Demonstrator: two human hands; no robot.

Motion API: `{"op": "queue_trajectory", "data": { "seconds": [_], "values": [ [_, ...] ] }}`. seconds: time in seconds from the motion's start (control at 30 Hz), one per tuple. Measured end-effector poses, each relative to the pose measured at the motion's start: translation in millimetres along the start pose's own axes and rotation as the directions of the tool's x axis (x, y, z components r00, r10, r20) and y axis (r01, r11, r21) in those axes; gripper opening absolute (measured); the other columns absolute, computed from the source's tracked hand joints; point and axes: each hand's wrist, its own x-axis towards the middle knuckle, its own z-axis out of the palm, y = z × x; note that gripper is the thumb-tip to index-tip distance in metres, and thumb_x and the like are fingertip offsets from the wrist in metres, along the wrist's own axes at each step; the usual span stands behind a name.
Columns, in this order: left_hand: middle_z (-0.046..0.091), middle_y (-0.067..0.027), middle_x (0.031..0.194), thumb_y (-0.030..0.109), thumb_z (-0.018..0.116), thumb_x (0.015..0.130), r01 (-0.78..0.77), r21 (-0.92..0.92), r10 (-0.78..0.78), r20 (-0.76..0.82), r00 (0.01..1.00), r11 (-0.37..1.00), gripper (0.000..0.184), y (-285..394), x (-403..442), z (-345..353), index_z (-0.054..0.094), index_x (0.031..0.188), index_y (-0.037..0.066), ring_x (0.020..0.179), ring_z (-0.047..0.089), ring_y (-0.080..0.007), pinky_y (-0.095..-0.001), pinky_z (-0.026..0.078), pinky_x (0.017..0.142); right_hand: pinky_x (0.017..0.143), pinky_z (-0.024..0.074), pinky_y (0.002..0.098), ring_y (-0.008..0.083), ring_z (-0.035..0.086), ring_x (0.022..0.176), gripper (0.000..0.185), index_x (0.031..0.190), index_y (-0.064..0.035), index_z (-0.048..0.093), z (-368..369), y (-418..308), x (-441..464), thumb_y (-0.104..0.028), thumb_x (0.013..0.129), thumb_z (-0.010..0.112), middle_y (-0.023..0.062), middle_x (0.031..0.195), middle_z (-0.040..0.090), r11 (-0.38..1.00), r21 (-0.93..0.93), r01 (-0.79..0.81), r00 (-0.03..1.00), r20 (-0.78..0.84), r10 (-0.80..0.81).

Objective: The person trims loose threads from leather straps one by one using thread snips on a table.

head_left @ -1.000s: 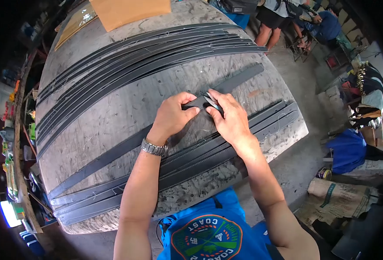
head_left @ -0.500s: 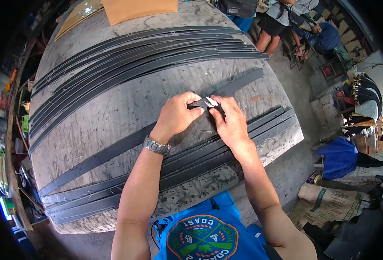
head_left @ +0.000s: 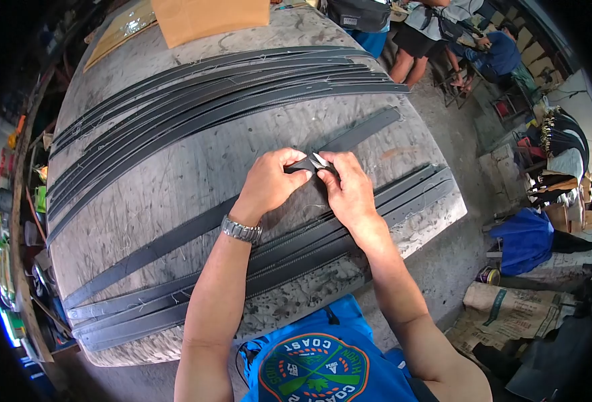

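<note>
My left hand (head_left: pixel 269 182) pinches a long black strap (head_left: pixel 158 246) between thumb and fingers, lifting its middle a little off the table. One end of the strap runs down to the left, the other lies off to the upper right. Small thread snips (head_left: pixel 319 161) are in my right hand (head_left: pixel 351 191), their pointed silver blades against the strap beside my left fingertips. Most of the snips' body is hidden by my fingers. Under my forearms lies a near bundle of stitched black straps (head_left: pixel 296 251) with loose pale threads.
Across the far side of the worn table (head_left: pixel 195 157) spreads another bundle of black straps (head_left: pixel 202 94). Behind it stand a brown cardboard piece (head_left: pixel 209 20) and a flat tan packet (head_left: pixel 125 30). People are at the upper right; a blue cloth (head_left: pixel 527 241) and a sack (head_left: pixel 510 311) lie right.
Both hands, with the strap and snips, appear slightly lower and further left in view. The snips' blades stay at the strap; the grips are unchanged.
</note>
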Motion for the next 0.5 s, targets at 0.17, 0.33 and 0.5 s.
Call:
{"op": "queue_trajectory", "data": {
  "seconds": [0.17, 0.33, 0.5],
  "values": [
    [0.076, -0.0023, 0.103, 0.005, 0.075, 0.092, 0.007, -0.094, -0.004, 0.027, 1.000, 0.996, 0.023, 2, -2, -2, 0.072, 0.114, -0.003, 0.093, 0.066, -0.0073, -0.0269, 0.054, 0.084, 0.083, 0.0555, 0.0449, 0.0377, 0.068, 0.101, 0.027, 0.118, -0.0061, 0.066, 3, -3, 0, -0.003, 0.091, 0.072, 0.0142, 0.112, 0.067, 0.999, 0.047, -0.005, 1.000, -0.028, 0.006],
    [0.077, -0.0034, 0.101, 0.009, 0.072, 0.095, 0.038, -0.325, -0.030, 0.028, 0.999, 0.945, 0.024, -2, -2, -1, 0.074, 0.116, -0.004, 0.091, 0.067, -0.0082, -0.0267, 0.053, 0.081, 0.084, 0.0522, 0.0315, 0.0228, 0.067, 0.096, 0.032, 0.123, -0.0058, 0.066, 13, 3, 3, 0.001, 0.092, 0.072, 0.0091, 0.107, 0.067, 0.962, 0.255, -0.100, 0.993, -0.033, 0.112],
    [0.075, -0.0014, 0.110, 0.009, 0.071, 0.099, 0.120, -0.369, -0.103, 0.066, 0.992, 0.922, 0.030, -4, 0, -4, 0.071, 0.126, -0.004, 0.096, 0.065, -0.0067, -0.0246, 0.052, 0.087, 0.089, 0.0540, 0.0369, 0.0309, 0.069, 0.099, 0.030, 0.121, -0.0050, 0.065, 20, 14, 4, -0.001, 0.092, 0.071, 0.0124, 0.110, 0.067, 0.846, 0.478, -0.238, 0.970, 0.069, 0.234]
  ]
}}
